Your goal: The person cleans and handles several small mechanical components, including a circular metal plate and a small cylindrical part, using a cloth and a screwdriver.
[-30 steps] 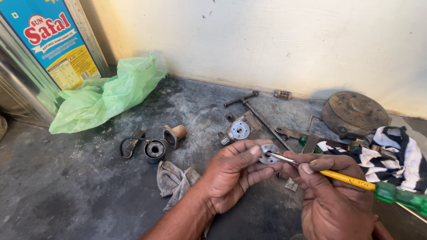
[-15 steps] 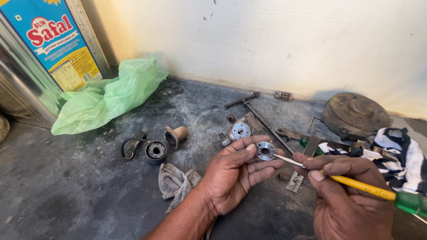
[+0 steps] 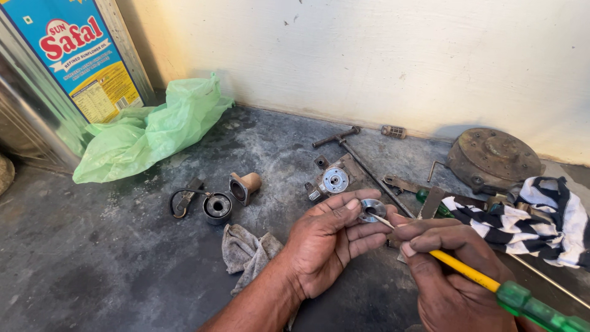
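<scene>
My left hand (image 3: 329,237) holds a small round metal flange (image 3: 372,209) with a centre hole between thumb and fingertips. My right hand (image 3: 452,273) grips a screwdriver (image 3: 485,283) with a yellow shaft sleeve and a green handle; its thin metal tip touches the flange's centre hole. Both hands hover above a dark concrete floor (image 3: 110,258).
On the floor lie a grey rag (image 3: 246,252), a metal block with a shiny disc (image 3: 332,179), a tan flanged fitting (image 3: 244,186), a black ring part with wire (image 3: 212,206), a T-handle rod (image 3: 344,140), a rusty round cover (image 3: 495,160), a striped cloth (image 3: 528,224), a green plastic bag (image 3: 153,129) and a big oil tin (image 3: 55,67).
The screwdriver tip pulled away from the flange half a second ago and has now come back into its hole. My right hand has shifted left and lower.
</scene>
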